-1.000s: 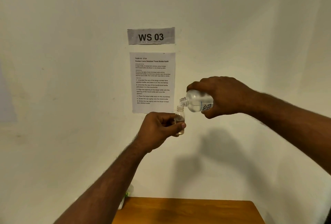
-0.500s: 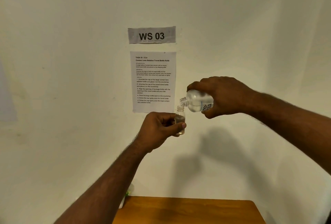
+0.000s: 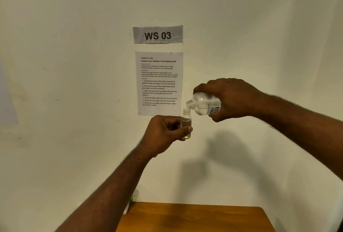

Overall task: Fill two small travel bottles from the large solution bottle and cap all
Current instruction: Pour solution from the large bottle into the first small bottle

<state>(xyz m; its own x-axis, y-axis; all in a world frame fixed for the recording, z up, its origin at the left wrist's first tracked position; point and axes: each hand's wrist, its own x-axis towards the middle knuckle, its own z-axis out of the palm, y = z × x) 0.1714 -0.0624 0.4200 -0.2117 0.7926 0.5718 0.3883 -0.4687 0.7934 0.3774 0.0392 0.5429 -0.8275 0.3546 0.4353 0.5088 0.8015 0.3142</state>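
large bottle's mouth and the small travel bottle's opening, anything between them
Nothing solid. In the head view the large bottle, tipped in the right hand, has its mouth just above the open small travel bottle, gripped by the left hand; only a thin gap shows.

Large bottle [image 3: 203, 104] tipped above-right of small bottle [image 3: 186, 122], both held above table [image 3: 194, 217], instruction sheet [image 3: 159, 83] behind.

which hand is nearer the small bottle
Left. The left hand holds the small bottle upright, fingers and thumb around its body. The right hand is above and to its right, tipping the large bottle over its open neck.
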